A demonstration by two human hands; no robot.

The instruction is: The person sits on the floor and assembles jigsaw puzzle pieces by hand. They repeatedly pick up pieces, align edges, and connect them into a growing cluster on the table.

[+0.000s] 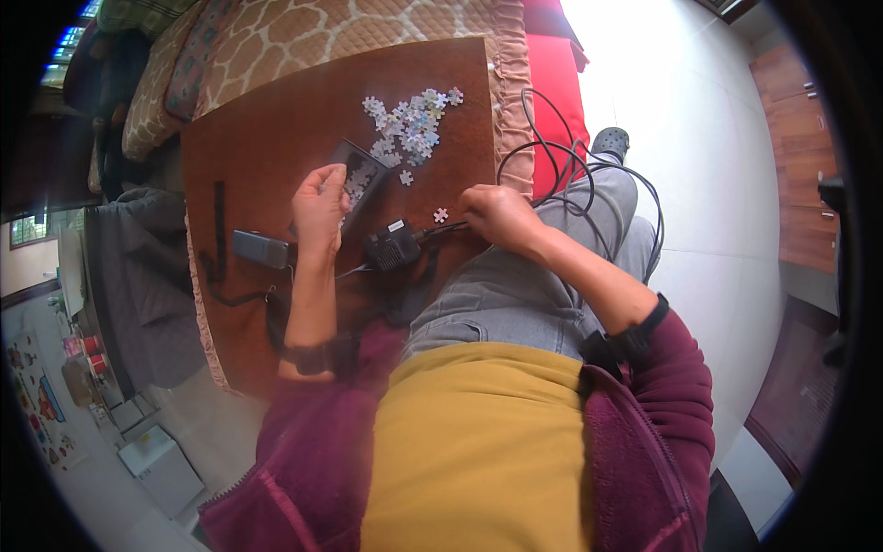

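Observation:
My left hand (pixel 319 210) is at the near side of a dark open box (pixel 375 189) with jigsaw pieces inside. Its fingers are pinched together over the box's edge, and whatever they hold is too small or hidden to name. My right hand (pixel 501 217) rests at the table's right edge with its fingers curled in, hiding anything in them. Just left of it lies a single jigsaw piece (pixel 441 215). A loose pile of pale jigsaw pieces (pixel 418 124) spreads beyond the box, with one stray piece (pixel 407 178) between.
A black power adapter (pixel 393 245) sits between my hands; its black cable (pixel 572 175) loops past the table's right edge over my leg. A grey-blue device (pixel 260 248) and dark strap (pixel 219 230) lie left on the brown table (pixel 267 138). A quilted bed (pixel 368 28) stands behind.

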